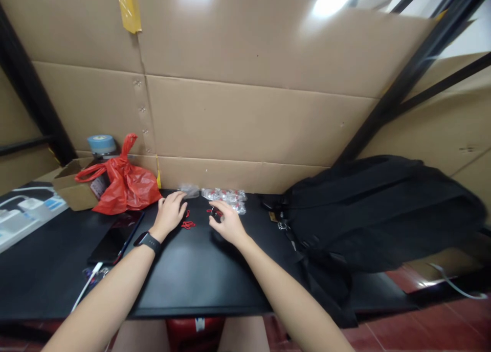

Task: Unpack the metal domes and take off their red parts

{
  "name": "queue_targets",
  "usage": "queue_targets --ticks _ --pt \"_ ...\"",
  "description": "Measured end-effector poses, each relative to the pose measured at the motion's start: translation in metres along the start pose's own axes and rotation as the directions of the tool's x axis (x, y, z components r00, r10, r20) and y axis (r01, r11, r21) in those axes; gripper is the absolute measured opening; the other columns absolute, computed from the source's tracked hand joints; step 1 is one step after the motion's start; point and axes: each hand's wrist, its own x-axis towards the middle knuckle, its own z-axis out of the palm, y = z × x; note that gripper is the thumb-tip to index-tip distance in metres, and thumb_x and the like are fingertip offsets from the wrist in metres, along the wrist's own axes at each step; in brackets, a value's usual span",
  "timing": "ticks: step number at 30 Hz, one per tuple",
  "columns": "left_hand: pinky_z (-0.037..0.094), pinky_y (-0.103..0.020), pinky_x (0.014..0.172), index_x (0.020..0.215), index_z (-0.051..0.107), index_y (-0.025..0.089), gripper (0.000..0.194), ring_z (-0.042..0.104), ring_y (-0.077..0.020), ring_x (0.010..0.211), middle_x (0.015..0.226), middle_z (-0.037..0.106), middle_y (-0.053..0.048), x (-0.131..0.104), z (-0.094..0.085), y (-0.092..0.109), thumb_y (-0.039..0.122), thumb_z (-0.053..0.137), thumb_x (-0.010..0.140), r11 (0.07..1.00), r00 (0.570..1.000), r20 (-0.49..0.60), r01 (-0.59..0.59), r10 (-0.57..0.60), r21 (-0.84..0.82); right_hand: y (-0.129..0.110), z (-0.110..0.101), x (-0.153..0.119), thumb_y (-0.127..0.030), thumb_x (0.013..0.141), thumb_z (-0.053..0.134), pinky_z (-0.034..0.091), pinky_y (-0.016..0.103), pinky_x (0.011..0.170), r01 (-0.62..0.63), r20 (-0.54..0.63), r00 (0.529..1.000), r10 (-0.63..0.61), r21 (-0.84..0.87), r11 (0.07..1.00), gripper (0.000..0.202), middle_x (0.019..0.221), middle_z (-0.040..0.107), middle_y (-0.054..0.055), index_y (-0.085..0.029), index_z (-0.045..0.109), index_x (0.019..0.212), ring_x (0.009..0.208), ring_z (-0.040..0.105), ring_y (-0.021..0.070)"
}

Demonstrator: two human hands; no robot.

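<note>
My left hand (171, 212), with a dark watch (149, 242) at the wrist, is over the back of the black tabletop, fingers bent and apart, holding nothing that I can see. Just behind it lies a clear plastic bag (188, 191). Red cord loops (188, 225) lie on the table between my hands. My right hand (230, 225) is curled, thumb and fingers around a small dark object (216, 214) that is too blurred to name. Small clear packets with red and silvery contents (226, 194) lie behind my right hand.
A red plastic bag (128, 183), a cardboard box (76, 188) and a blue-lidded container (102, 145) stand at the left. Nearer are a phone (117, 237) on a white cable and a power strip (30, 216). A black backpack (379, 214) fills the right side. Cardboard panels rise behind.
</note>
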Motion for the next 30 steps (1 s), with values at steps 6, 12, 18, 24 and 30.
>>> queue_targets --ticks 6,12,18,24,30 --pt "0.043 -0.033 0.088 0.124 0.057 0.02 0.031 0.064 -0.0194 0.09 0.1 0.071 -0.005 -0.003 -0.012 0.02 0.023 0.05 0.095 0.977 0.992 -0.111 -0.085 0.064 -0.197 0.008 -0.019 0.007 -0.018 0.074 0.062 0.053 0.04 0.095 -0.02 -0.068 0.997 0.018 -0.018 1.0 0.04 0.113 0.07 0.01 -0.019 0.069 0.113 0.102 0.067 0.024" --pt "0.042 -0.035 0.087 0.103 0.069 0.023 0.021 0.064 -0.0194 0.093 0.097 0.071 -0.005 -0.014 -0.008 0.049 0.032 0.051 0.097 0.939 0.961 0.081 -0.236 0.263 -0.25 0.013 -0.033 0.009 -0.02 0.075 0.063 0.053 0.038 0.094 -0.035 -0.017 0.999 0.035 -0.018 0.999 0.041 0.113 0.071 0.009 -0.021 0.068 0.116 0.101 0.067 0.0235" --pt "0.039 -0.035 0.089 0.106 0.069 0.024 0.034 0.061 -0.0189 0.101 0.106 0.068 -0.004 -0.015 -0.007 0.059 0.037 0.038 0.103 0.94 0.95 0.174 -0.205 0.258 -0.274 0.016 -0.04 0.008 -0.018 0.076 0.063 0.049 0.039 0.1 0.028 0.084 0.996 -0.028 -0.006 1.0 0.043 0.119 0.067 0.009 -0.022 0.067 0.119 0.111 0.063 0.0234" --pt "0.039 -0.036 0.088 0.096 0.066 0.021 0.016 0.061 -0.0192 0.092 0.099 0.066 -0.004 -0.012 0.0 0.05 0.027 0.052 0.091 0.968 0.991 0.121 -0.032 0.064 -0.248 0.013 -0.041 0.007 -0.02 0.079 0.063 0.046 0.037 0.104 0.026 0.043 0.999 -0.025 -0.022 0.999 0.047 0.125 0.057 0.009 -0.025 0.065 0.126 0.116 0.06 0.0221" --pt "0.035 -0.049 0.096 0.113 0.067 0.026 0.031 0.042 -0.033 0.128 0.133 0.054 -0.012 -0.018 0.003 0.045 0.019 0.054 0.085 0.997 0.991 0.117 -0.07 0.065 0.043 0.011 -0.043 0.007 -0.02 0.079 0.064 0.048 0.037 0.102 0.043 0.06 0.997 -0.043 -0.015 0.999 0.045 0.122 0.059 0.008 -0.026 0.066 0.123 0.111 0.061 0.0221"
